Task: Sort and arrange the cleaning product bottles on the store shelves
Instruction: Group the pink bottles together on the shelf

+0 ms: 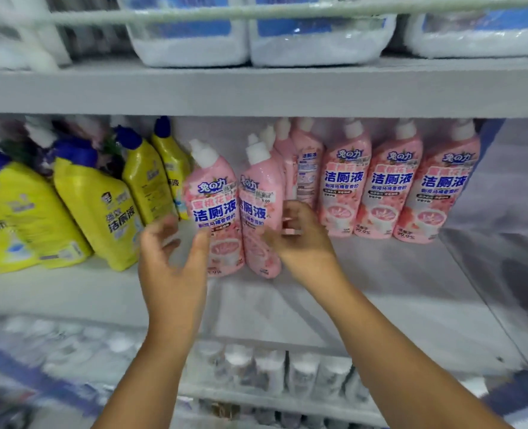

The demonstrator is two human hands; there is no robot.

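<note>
My left hand (171,258) is spread open, thumb against a pink bottle (214,209); my right hand (299,236), loosely curled, holds nothing beside its neighbour (261,212).

Left hand (172,258) motion-blurred, fingers smeared; can't tell if it touches the front pink bottle (214,209), whose lower label it covers. Right hand (299,236) hides the base of the bottle behind it at 12. Yellow bottles (98,209) at 9 cut by left edge, labels blurred. Tubs (318,35) at 12 cut by top edge. Lower-shelf stock (272,370) at 6 too blurred to identify. Price stickers unreadable
</note>
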